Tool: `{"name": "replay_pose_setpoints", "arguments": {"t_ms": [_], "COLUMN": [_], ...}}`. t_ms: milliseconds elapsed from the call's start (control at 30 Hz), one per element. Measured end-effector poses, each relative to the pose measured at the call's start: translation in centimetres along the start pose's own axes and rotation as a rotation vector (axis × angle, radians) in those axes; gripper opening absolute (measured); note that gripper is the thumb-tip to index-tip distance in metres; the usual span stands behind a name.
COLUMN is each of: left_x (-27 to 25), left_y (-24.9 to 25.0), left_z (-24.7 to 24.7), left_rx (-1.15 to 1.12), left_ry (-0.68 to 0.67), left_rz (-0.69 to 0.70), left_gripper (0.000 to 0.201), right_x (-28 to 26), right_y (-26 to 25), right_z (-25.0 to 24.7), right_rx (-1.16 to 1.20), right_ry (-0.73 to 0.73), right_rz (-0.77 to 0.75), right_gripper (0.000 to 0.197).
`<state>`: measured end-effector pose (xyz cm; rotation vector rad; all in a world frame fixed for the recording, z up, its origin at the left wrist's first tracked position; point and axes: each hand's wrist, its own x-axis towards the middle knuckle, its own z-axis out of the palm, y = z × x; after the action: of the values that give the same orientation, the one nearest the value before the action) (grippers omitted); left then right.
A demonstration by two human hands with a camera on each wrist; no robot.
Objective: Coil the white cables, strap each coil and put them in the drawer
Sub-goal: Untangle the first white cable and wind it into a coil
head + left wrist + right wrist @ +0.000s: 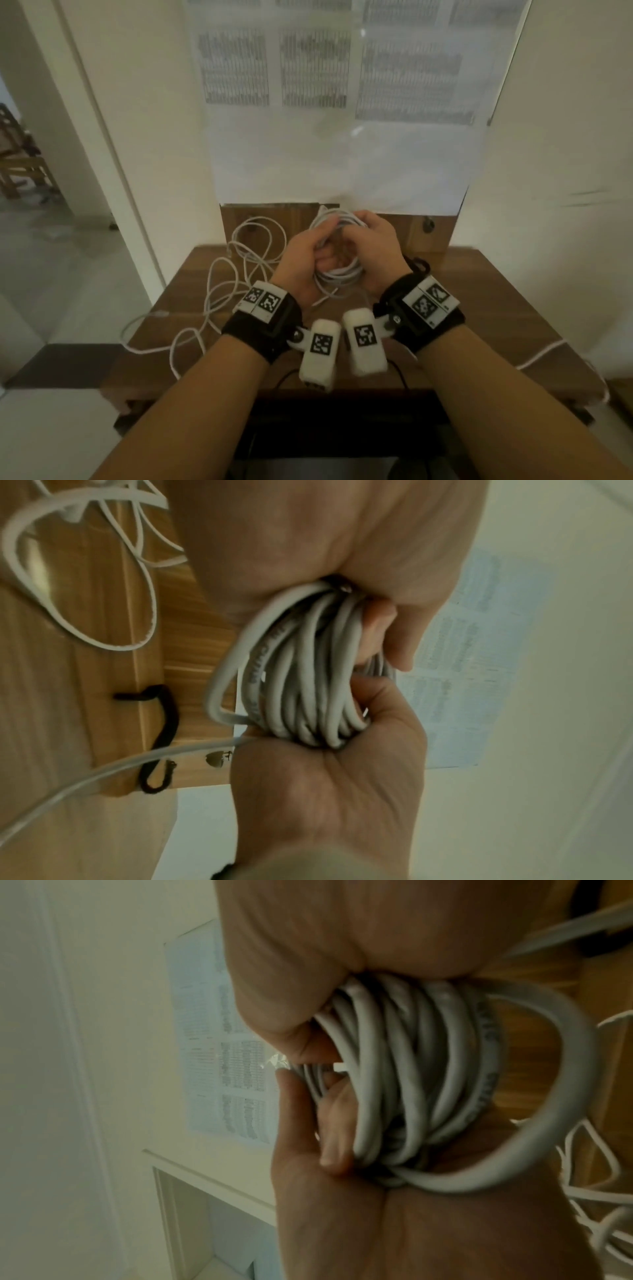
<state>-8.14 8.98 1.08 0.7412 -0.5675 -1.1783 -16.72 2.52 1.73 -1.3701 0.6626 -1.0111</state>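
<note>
A wooden desk (496, 308) carries a loose white cable (233, 274) sprawled on its left side. Above the desk's middle, the left hand (305, 260) and right hand (373, 246) both curl around a coiled white cable (339, 274). A black strap (161, 723) lies on the desk nearby.

Your left hand (329, 785) grips the lower part of a coil of white cable (308, 669), the thumb laid over the strands. Your right hand (325, 539) clasps the coil's upper part, fingers curled round it. One loop bulges out to the left. Beside the coil, a black strap (161, 737) lies on the wooden table (68, 696), near a loose white cable (78, 569).
</note>
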Motion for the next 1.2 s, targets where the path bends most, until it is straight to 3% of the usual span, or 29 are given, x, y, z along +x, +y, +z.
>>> {"name": "replay_pose_setpoints", "arguments": {"t_ms": [200, 333, 433, 633, 800, 867, 967, 1067, 1133, 1200], "left_x": [-0.3, -0.6, -0.3, -0.3, 0.8, 1.1, 0.5, 0.2, 0.4, 0.3], "left_y": [0.2, 0.6, 0.9, 3.1, 4.9, 5.1, 4.5, 3.1, 2.1, 1.1], "left_z": [-0.6, -1.1, -2.5, -4.9, -7.5, -8.2, -7.3, -6.4, -6.3, -5.9], "left_rx": [0.08, 0.157, 0.126, -0.101, -0.202, -0.177, 0.049, 0.587, 0.906, 1.146], "left_ry": [0.05, 0.051, 0.098, 0.293, 0.514, 0.581, 0.654, 0.683, 0.551, 0.383], "left_rz": [0.03, 0.098, 0.143, 0.232, 0.273, 0.27, 0.225, 0.304, 0.38, 0.389], "left_gripper": [0.028, 0.025, 0.02, 0.021, 0.023, 0.023, 0.029, 0.035, 0.032, 0.032], "right_x": [0.7, 0.6, 0.0, -1.1, -0.9, -1.0, -1.7, -2.4, -2.8, -2.8], "right_y": [1.6, 1.4, 1.6, 4.2, 6.0, 5.7, 4.6, 2.9, 1.6, 0.4], "right_z": [-1.2, -2.6, -3.7, -5.9, -7.3, -7.0, -5.4, -3.7, -2.8, -2.2], "right_rx": [-0.147, -0.109, -0.279, -0.494, -0.655, -0.834, -1.205, -1.409, -1.378, -1.184], "right_ry": [-0.16, -0.322, -0.334, -0.205, 0.034, -0.027, -0.309, -0.519, -0.611, -0.652], "right_rz": [-0.03, -0.025, -0.044, -0.058, -0.192, -0.244, -0.223, -0.312, -0.358, -0.394], "right_gripper": [0.015, 0.047, 0.057, 0.028, 0.01, 0.009, 0.013, 0.017, 0.017, 0.015]}}
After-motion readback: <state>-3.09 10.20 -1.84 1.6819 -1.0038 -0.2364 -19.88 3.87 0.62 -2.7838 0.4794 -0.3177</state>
